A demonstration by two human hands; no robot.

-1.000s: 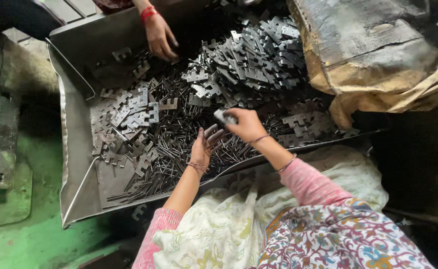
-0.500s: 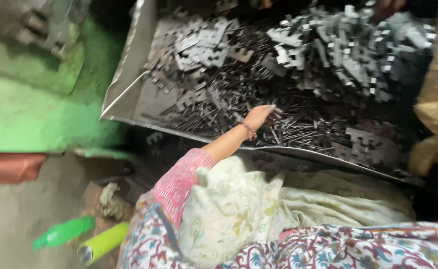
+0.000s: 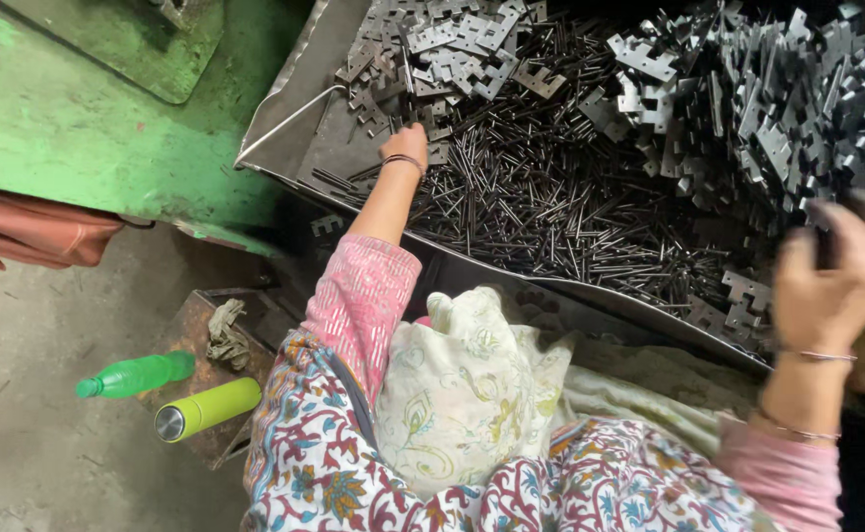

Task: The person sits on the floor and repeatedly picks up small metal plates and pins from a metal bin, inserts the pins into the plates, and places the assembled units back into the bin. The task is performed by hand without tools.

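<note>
Head view: left hand (image 3: 405, 146) reaches into the metal tray (image 3: 285, 128), fingers bent down onto the notched steel plates (image 3: 452, 44) near the tray's left rim; whether they clasp one cannot be told. Right hand (image 3: 836, 276) is raised above the near rim, blurred, fingers curled, grasp not discernible. Thin steel pins (image 3: 550, 207) fill the middle of the tray. Open floor lies left, holding a green bottle (image 3: 137, 374) and a yellow-green flask (image 3: 206, 409)

Two hands, two bottles, one tray.
Left hand (image 3: 405, 145), right hand (image 3: 831, 276); green bottle (image 3: 137, 374), lime flask (image 3: 206, 409); metal tray (image 3: 299, 133) heaped past counting with pins (image 3: 550, 207) and plates (image 3: 777, 108).
</note>
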